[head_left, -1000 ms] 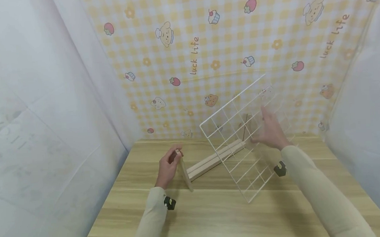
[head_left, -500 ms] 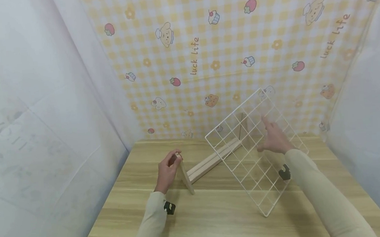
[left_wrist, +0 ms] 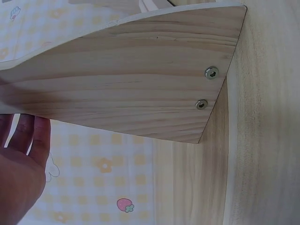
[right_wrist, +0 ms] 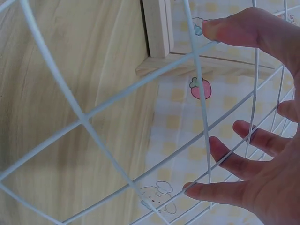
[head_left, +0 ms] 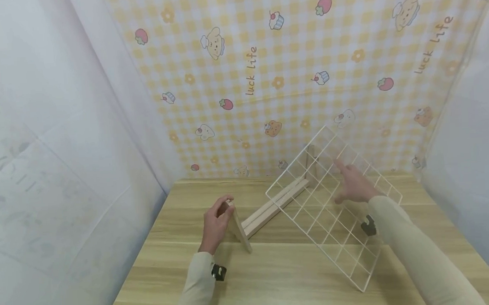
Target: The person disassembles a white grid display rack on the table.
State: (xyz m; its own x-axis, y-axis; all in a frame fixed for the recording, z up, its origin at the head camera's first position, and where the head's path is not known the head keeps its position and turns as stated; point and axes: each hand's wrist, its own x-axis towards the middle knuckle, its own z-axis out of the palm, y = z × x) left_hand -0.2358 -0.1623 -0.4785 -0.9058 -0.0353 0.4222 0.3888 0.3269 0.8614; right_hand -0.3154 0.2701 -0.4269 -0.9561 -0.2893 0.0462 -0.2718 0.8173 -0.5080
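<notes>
A pale wooden frame (head_left: 274, 211) stands on the table, with two lengthwise slats joining upright end boards. My left hand (head_left: 215, 221) grips the top of its near end board (head_left: 242, 233). In the left wrist view, two metal bolts (left_wrist: 212, 72) show on that board (left_wrist: 140, 79). A white wire grid panel (head_left: 318, 244) leans at a slant over the frame's right part, one corner low toward the front. My right hand (head_left: 356, 183) holds the panel, its fingers spread among the wires; in the right wrist view, thumb and fingertips (right_wrist: 194, 189) meet the wires.
The light wood-grain table (head_left: 276, 280) runs under everything. Behind it hangs a yellow checked cloth (head_left: 276, 54) with cartoon prints. White curtains close in the left side (head_left: 81, 133) and the right side (head_left: 473, 159).
The wire grid panel has turned and come down, its front corner shifting right and toward me. My right hand has lowered with it. My left hand and the frame's near end have shifted slightly nearer.
</notes>
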